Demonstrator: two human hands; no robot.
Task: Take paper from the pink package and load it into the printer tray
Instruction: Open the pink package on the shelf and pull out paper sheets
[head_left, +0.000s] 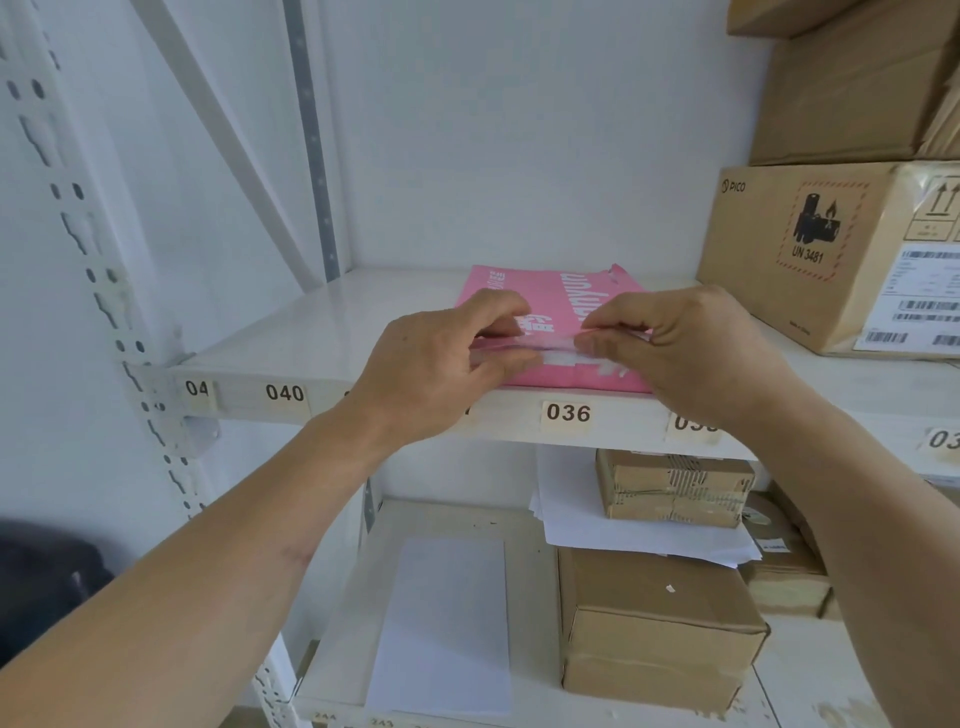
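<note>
A pink package (563, 299) of paper lies flat on the white shelf (322, 332), its front end level with the shelf edge above the label 036. My left hand (441, 358) pinches the wrapper's near end from the left. My right hand (685, 343) pinches the same torn flap from the right. White paper edges (558, 358) show between my fingertips. No printer or tray is in view.
A brown PICO carton (810, 249) stands on the same shelf at the right, with more cartons stacked above it. On the shelf below lie loose white sheets (447, 623), a sheet pile (571, 519) and several brown boxes (654, 623). A perforated upright (98, 291) stands at the left.
</note>
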